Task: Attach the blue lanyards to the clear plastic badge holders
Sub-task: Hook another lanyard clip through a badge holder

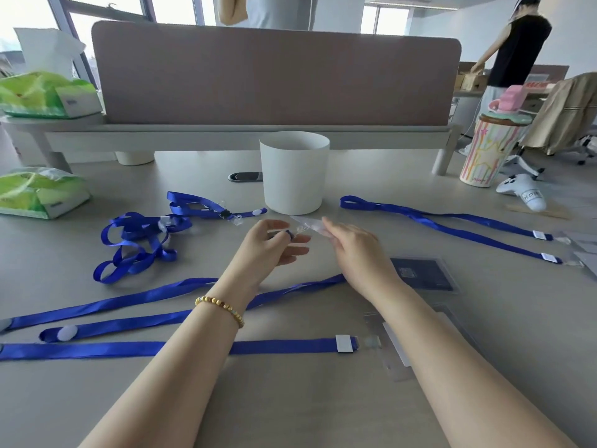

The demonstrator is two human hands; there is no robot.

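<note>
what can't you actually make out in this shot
- Head view: the lanyard clip sits inside the curled left hand, so its state is hidden.
- The clear badge holder pinched by the right hand is blurred and see-through.
- Lanyards run off the left edge.

Grey desk [323, 399] backed by a mauve divider panel [274, 72] on a pale shelf [193, 137]. Bright daylight through dark-framed windows [106, 11] behind. Office chair [555, 124] draped in tan cloth, far right.

Blue lanyards [139, 320], white cup [293, 176], green tissue packs [38, 192].
</note>
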